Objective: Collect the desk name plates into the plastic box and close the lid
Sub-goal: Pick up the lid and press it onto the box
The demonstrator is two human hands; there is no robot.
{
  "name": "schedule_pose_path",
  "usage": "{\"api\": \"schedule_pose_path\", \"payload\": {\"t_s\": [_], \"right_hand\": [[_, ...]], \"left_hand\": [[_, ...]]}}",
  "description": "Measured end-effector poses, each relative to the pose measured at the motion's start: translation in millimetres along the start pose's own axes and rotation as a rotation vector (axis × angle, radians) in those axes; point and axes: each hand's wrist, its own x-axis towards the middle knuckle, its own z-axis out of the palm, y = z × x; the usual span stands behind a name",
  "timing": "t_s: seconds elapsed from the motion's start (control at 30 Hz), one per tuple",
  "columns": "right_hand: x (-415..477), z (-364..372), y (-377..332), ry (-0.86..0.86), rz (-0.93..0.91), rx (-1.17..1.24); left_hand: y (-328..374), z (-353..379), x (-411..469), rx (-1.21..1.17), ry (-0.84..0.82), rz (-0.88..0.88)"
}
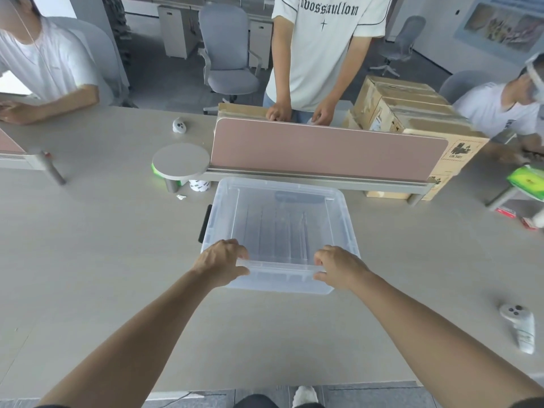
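Note:
A clear plastic box (347,219) stands on the desk right in front of me, with its see-through lid (279,189) lying on top. Through the lid I make out several clear desk name plates (276,231) standing in rows inside. My left hand (223,260) grips the near left part of the lid's rim, fingers on top and thumb on the front. My right hand (338,267) holds the near right part the same way. A black latch (205,223) hangs on the box's left side.
A pink divider panel (323,151) rises just behind the box, with a round grey shelf (181,159) at its left end. White controllers lie at right (519,328) and far left (179,125). Cardboard boxes (412,113) and three people are beyond the divider.

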Motion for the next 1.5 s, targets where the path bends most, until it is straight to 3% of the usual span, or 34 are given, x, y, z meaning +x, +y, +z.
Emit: {"api": "schedule_pose_path", "payload": {"t_s": [0.27, 0.6, 0.87, 1.2, 1.5], "right_hand": [[39.3, -30.4, 20.0, 0.129, 0.022, 0.088], [65.1, 25.1, 33.7, -0.023, 0.008, -0.005], [141.6, -17.6, 17.6, 0.022, -0.041, 0.025], [166.2, 23.6, 12.1, 0.199, -0.068, 0.008], [165.2, -3.8, 16.7, 0.134, -0.063, -0.008]], "left_hand": [[-12.7, -3.2, 43.3, 0.008, 0.140, 0.045], [-3.4, 23.1, 66.1, 0.250, -0.064, -0.108], [18.3, 5.9, 149.6, 0.220, 0.051, -0.066], [22.1, 43.6, 170.5, 0.295, 0.094, -0.075], [27.2, 21.7, 169.2, 0.298, 0.026, -0.091]]}}
